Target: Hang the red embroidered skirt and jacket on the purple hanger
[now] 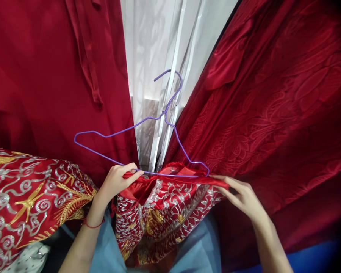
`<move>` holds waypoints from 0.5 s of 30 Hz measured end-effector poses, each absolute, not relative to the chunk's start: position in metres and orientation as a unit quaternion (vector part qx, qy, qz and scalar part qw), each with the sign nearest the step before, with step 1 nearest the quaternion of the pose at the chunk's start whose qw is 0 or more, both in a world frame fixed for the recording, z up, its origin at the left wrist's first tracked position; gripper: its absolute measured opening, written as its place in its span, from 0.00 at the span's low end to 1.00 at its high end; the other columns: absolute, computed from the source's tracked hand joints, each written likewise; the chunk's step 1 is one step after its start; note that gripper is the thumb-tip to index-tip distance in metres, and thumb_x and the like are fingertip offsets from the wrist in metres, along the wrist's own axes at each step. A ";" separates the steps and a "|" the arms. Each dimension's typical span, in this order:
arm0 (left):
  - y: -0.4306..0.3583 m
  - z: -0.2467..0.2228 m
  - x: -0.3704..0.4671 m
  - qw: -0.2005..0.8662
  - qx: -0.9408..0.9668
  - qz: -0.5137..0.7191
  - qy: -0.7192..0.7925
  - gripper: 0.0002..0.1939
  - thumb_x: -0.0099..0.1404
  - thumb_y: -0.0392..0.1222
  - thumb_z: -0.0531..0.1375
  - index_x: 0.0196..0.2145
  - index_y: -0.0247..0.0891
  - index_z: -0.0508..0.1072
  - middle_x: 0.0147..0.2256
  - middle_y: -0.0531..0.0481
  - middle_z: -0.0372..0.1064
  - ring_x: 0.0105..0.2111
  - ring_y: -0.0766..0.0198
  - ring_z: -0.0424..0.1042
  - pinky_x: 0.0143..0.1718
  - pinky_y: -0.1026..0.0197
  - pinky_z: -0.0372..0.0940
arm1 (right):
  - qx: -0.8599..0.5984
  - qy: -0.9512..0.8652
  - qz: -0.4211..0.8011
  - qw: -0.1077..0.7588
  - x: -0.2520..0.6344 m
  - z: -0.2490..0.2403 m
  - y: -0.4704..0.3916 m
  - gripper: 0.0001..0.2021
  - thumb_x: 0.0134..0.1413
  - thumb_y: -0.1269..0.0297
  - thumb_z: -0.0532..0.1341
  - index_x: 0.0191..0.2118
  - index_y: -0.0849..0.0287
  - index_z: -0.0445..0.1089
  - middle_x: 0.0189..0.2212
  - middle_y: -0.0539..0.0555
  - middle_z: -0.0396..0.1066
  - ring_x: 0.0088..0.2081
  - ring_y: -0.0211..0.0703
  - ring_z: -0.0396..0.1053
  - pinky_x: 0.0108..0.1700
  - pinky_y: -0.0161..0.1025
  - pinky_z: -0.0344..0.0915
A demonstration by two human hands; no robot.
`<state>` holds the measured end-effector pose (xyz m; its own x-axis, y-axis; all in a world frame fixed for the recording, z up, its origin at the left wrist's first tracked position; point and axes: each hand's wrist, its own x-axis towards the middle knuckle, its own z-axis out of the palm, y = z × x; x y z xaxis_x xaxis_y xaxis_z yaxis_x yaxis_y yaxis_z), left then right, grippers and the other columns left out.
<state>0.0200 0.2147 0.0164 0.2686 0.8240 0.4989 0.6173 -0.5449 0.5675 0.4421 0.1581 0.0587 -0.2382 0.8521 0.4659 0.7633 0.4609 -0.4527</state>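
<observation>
A purple wire hanger [136, 125] stands tilted in front of me, its hook up near a white curtain. A red garment with silver and gold embroidery [165, 208] hangs from its lower bar. My left hand [116, 182] pinches the garment's red waistband together with the hanger's bar. My right hand [241, 197] grips the garment's edge at the hanger's right corner.
Plain red fabric [45, 76] hangs at the left and patterned dark red fabric [272, 106] at the right. Between them shows a white sheer curtain [156, 49]. More embroidered red cloth [31, 197] lies at lower left. Blue cloth [199, 250] shows below.
</observation>
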 end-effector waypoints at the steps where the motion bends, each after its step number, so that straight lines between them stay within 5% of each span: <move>1: 0.214 0.017 0.019 0.129 0.790 0.390 0.455 0.19 0.69 0.54 0.57 0.27 0.37 0.67 0.23 0.58 0.59 0.24 0.72 0.56 0.30 0.68 0.53 | -0.505 -0.789 0.063 0.345 0.440 0.060 0.160 0.14 0.59 0.53 0.62 0.40 0.57 0.79 0.46 0.58 0.80 0.43 0.50 0.79 0.47 0.42 0.75; 15: 0.208 0.028 0.042 0.166 0.794 0.365 0.457 0.20 0.70 0.55 0.55 0.28 0.37 0.65 0.23 0.57 0.58 0.25 0.70 0.53 0.31 0.66 0.52 | -0.353 -0.743 -0.046 0.566 0.362 0.105 0.212 0.09 0.63 0.68 0.59 0.44 0.53 0.77 0.41 0.52 0.81 0.41 0.45 0.79 0.48 0.42 0.75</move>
